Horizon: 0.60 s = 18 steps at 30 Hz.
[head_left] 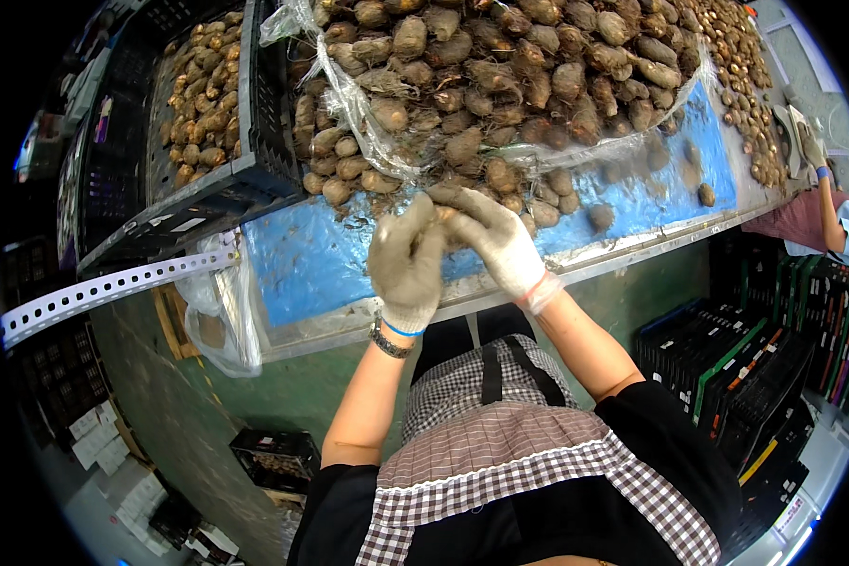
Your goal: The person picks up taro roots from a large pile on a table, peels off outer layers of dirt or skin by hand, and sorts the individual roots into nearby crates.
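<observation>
My left hand [407,257] and my right hand [498,240], both in dirty whitish work gloves, meet over the near edge of the table. Their fingers are closed together around a small brown taro [441,215], which they mostly hide. Just beyond my fingertips lies a big heap of hairy brown taros [481,85] on clear plastic sheeting [373,141]. Several loose taros [547,209] lie by my right hand on the wet blue table cover [302,274].
At the left stands a black crate [198,193] with cleaned-looking taros inside. A perforated metal strip [113,285] juts out left. Stacked black crates [726,368] stand on the floor at right. A co-worker's gloved hand [811,146] is at the far right.
</observation>
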{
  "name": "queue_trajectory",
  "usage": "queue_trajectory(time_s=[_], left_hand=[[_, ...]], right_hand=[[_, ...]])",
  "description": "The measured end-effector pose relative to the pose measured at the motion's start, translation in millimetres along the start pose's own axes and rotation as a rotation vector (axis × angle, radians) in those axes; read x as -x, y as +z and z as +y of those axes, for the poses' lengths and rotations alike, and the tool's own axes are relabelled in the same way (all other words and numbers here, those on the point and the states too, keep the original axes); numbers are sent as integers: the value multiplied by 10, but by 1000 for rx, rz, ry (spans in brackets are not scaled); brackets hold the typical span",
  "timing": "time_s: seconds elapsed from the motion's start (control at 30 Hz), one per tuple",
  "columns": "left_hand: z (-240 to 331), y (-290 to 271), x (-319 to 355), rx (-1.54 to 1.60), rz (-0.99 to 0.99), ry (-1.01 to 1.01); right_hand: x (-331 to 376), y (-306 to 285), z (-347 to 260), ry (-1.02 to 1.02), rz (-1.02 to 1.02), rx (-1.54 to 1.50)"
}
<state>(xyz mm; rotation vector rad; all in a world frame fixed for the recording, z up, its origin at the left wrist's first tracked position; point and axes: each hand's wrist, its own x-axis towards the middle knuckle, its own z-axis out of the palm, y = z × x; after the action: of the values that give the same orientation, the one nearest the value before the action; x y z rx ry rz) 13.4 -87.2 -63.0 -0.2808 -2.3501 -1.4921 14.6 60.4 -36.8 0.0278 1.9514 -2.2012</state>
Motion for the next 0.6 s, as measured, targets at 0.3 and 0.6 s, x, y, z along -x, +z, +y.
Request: queue_trajectory(time_s=[0.3, 0.6], left_hand=[[-170, -24, -14, -179, -162, -277], [341, 897, 80, -587, -785, -35]], right_hand=[[372, -1530, 19, 167, 540, -59], [525, -2434, -18, -108, 765, -263]])
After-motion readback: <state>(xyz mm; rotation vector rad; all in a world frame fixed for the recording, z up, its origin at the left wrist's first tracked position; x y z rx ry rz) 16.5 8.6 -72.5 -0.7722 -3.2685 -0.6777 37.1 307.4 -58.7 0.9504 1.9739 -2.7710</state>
